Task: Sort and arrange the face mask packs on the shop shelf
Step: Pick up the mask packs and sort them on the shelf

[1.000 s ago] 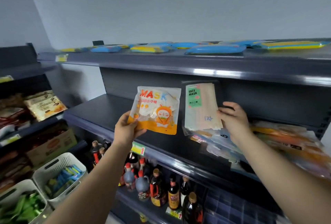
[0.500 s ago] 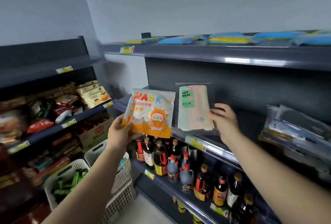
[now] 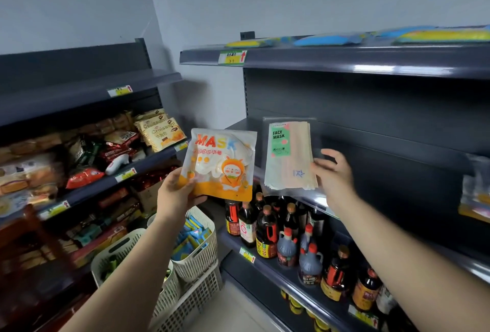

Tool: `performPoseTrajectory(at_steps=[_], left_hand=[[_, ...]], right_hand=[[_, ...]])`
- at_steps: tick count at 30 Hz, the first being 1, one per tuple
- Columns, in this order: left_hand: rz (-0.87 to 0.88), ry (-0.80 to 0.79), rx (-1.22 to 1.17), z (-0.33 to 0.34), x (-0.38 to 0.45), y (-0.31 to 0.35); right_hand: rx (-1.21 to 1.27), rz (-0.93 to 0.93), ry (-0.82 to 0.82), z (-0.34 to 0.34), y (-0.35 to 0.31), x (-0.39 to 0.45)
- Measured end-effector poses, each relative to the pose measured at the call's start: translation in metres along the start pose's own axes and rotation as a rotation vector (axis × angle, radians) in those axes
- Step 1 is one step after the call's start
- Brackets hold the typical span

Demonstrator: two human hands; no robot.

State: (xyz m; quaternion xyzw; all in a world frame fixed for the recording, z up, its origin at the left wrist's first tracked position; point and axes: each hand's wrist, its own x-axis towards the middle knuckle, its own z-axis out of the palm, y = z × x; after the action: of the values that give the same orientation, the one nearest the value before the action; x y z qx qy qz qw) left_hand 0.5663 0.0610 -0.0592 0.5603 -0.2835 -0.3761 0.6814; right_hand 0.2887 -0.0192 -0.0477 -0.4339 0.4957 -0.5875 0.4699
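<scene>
Two mask packs held up before the dark shelf (image 3: 397,146).
Left hand (image 3: 176,193) gripped the orange-and-white cartoon mask pouch (image 3: 220,164) by its lower corner; right hand (image 3: 332,175) pinched the clear pastel face mask pack (image 3: 289,156) at its right edge.

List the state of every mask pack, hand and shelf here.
Orange cartoon mask pack: sealed, upright, held off the shelf.
Clear-sleeved green-label face mask pack: upright, held.
Left hand: grips the orange pack.
Right hand: pinches the clear pack.
Grey middle shelf: bare here.
</scene>
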Motion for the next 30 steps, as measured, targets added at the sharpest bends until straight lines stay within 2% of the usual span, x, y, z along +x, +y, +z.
performPoseTrajectory(at_steps=[10,16,20,30], left_hand=[[-0.029,-0.001,0.043,0.033,0.078,-0.008],[-0.013,-0.066,0.098,0.072,0.126,-0.018],[-0.066,-0.082,0.117,0.085,0.16,-0.031],[-0.175,-0.34,0.079,0.113,0.257,-0.037]], right_hand=[[-0.018,0.048,0.047,0.03,0.021,0.068],[-0.024,0.066,0.111,0.037,0.029,0.117],[-0.04,0.09,0.158,0.043,0.04,0.137],[-0.085,0.096,0.362,0.081,0.061,0.176]])
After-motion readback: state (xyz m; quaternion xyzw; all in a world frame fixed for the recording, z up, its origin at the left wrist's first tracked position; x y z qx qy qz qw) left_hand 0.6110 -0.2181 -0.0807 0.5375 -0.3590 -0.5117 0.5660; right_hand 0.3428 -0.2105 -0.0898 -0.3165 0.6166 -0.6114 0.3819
